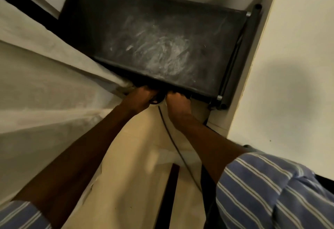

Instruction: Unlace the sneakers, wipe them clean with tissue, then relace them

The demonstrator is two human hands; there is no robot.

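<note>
At centre frame my left hand (142, 96) curls around something dark with a pale edge, likely a sneaker (156, 100) (mostly hidden under the shelf). My right hand (178, 100) is curled too; on what, I cannot tell. I'd draw the shoe out level before touching laces. Above, a dusty black fabric shelf (162, 48); right, a cream wall (292, 66).

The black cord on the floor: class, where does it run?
Head view: the black cord runs from between both hands, right of centre, toward the striped sleeve.
</note>
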